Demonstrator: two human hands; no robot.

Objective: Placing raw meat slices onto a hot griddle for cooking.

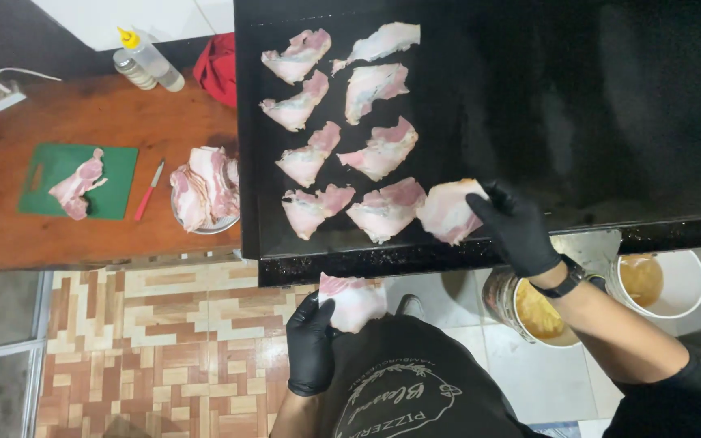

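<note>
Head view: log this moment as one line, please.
right hand: laying bacon slice on griddle | left hand: holding bacon stack | bowl: more bacon

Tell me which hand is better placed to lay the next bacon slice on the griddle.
Probably the right hand: it is over the black griddle, already pressing a bacon slice beside the laid row. The left hand holds another slice below the griddle's front edge, near the apron.

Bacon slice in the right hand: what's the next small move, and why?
Probably let go of the slice and flatten it at the griddle front edge. The right hand has it partly down beside two slices in the front row, with bare black surface to its right. The left hand holds another slice.
</note>
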